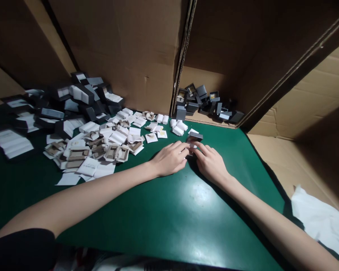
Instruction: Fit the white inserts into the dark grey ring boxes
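In the middle of the green table (164,210), toward its far side, a small gray box (194,137) sits between two hands. The left hand (171,159) comes in from the left, and the right hand (211,162) comes in from the right. Both have their fingertips closed on the box, one hand on each side. The box lies just past the fingertips, away from the person, and pokes up above them. Both hands are about equally near to it. Its long side seems to run left to right, from one hand to the other. I cannot tell if its bottom touches the table, as the fingers hide it.

Just behind the box lie a few white cards (180,128). More of them spread to the left in a loose pile (101,145), apart from the hands. Behind that is a heap (73,101) of dark boxes. More dark boxes lie in the carton (243,49), to the right of a cardboard wall (124,49). A white sheet (319,220) lies far to the right, off the table.
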{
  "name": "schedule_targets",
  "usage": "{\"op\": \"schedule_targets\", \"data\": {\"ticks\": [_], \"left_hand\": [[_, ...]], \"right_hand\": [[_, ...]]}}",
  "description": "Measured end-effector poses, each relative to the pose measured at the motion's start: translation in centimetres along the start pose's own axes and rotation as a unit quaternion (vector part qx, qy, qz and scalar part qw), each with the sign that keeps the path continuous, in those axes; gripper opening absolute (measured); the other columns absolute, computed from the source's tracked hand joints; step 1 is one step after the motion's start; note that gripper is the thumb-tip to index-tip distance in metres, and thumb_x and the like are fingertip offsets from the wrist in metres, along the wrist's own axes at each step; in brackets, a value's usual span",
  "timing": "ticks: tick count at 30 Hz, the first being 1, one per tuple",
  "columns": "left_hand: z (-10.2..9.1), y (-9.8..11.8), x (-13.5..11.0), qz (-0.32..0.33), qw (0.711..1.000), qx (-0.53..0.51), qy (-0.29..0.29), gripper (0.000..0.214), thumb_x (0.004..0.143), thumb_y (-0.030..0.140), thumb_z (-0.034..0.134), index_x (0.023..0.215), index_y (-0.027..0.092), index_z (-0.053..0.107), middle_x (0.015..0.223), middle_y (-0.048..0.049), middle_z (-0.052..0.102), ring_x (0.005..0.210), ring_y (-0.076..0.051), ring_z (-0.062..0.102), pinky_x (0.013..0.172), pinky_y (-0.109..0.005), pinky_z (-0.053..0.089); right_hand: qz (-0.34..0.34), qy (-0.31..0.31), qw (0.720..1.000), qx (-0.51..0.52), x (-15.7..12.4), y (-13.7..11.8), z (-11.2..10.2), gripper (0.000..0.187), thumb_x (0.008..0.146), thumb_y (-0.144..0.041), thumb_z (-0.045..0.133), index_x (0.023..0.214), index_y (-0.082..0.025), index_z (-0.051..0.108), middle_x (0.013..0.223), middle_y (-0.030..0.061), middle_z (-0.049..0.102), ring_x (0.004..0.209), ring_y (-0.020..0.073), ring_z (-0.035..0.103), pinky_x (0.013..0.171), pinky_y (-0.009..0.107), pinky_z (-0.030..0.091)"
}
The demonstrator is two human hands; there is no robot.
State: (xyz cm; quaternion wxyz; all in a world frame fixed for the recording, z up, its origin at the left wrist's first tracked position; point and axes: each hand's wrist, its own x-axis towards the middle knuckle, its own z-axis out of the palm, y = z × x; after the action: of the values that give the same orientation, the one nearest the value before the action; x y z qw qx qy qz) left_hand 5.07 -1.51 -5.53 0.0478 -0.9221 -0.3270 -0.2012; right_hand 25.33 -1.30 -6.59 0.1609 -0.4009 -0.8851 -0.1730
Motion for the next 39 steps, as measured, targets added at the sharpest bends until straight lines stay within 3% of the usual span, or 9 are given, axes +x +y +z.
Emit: {"op": "schedule_targets", "data": {"ticks": [9, 19, 24, 31, 36, 39], "left_hand": [[0.0, 0.1, -0.1, -0.018, 1.000, -0.005, -0.001, 0.019, 0.087, 0.018, 0.047, 0.101, 0.011, 0.057, 0.120, -0.0132, 0.056, 0.108, -0.023, 0.052, 0.090, -0.035, 0.047], [0.1, 0.2, 0.1, -0.037, 0.999, -0.010, -0.028, 0.020, 0.087, 0.019, 0.045, 0.103, 0.010, 0.055, 0.118, -0.0135, 0.059, 0.105, -0.025, 0.055, 0.088, -0.038, 0.047], [0.2, -0.1, -0.1, -0.035, 0.996, -0.072, 0.026, 0.040, 0.086, 0.018, 0.049, 0.125, 0.014, 0.041, 0.133, -0.0141, 0.047, 0.121, -0.026, 0.048, 0.099, -0.042, 0.044], [0.2, -0.6, -0.3, -0.054, 0.980, -0.169, 0.095, 0.048, 0.083, 0.016, 0.051, 0.128, 0.018, 0.034, 0.141, -0.0148, 0.033, 0.130, -0.025, 0.040, 0.101, -0.040, 0.044], [-0.1, -0.6, -0.2, -0.084, 0.979, -0.138, 0.125, 0.041, 0.084, 0.019, 0.050, 0.123, 0.017, 0.039, 0.123, -0.0118, 0.050, 0.118, -0.025, 0.047, 0.101, -0.043, 0.041], [-0.4, -0.3, -0.2, -0.130, 0.983, -0.090, 0.097, 0.039, 0.083, 0.024, 0.053, 0.120, 0.015, 0.043, 0.113, -0.0106, 0.055, 0.106, -0.026, 0.051, 0.093, -0.042, 0.043]], "right_hand": [[-0.002, -0.018, 0.997, 0.069, 0.1, 0.8, 0.5, 0.051, 0.079, -0.001, 0.043, 0.125, -0.019, 0.054, 0.134, 0.0100, 0.049, 0.096, 0.0239, 0.051, 0.077, 0.036, 0.047], [0.003, -0.013, 0.995, 0.102, 0.1, 0.7, 0.9, 0.052, 0.079, -0.001, 0.042, 0.128, -0.018, 0.052, 0.135, 0.0129, 0.046, 0.098, 0.0261, 0.051, 0.079, 0.042, 0.050], [0.014, 0.022, 0.986, 0.166, 0.0, 0.9, 1.1, 0.048, 0.079, -0.002, 0.042, 0.122, -0.020, 0.052, 0.134, 0.0130, 0.046, 0.108, 0.0269, 0.052, 0.082, 0.043, 0.051], [0.008, 0.059, 0.972, 0.229, -0.3, 1.0, 0.8, 0.036, 0.085, -0.012, 0.047, 0.120, -0.022, 0.051, 0.135, 0.0125, 0.045, 0.109, 0.0241, 0.055, 0.083, 0.038, 0.050], [0.022, 0.103, 0.972, 0.212, -0.7, 0.9, 0.7, 0.028, 0.086, -0.013, 0.048, 0.112, -0.022, 0.054, 0.121, 0.0106, 0.055, 0.106, 0.0231, 0.056, 0.083, 0.037, 0.046], [0.024, 0.110, 0.973, 0.199, -0.7, 0.8, 0.4, 0.021, 0.088, -0.014, 0.047, 0.105, -0.022, 0.058, 0.114, 0.0096, 0.058, 0.098, 0.0208, 0.057, 0.079, 0.036, 0.043]]}}
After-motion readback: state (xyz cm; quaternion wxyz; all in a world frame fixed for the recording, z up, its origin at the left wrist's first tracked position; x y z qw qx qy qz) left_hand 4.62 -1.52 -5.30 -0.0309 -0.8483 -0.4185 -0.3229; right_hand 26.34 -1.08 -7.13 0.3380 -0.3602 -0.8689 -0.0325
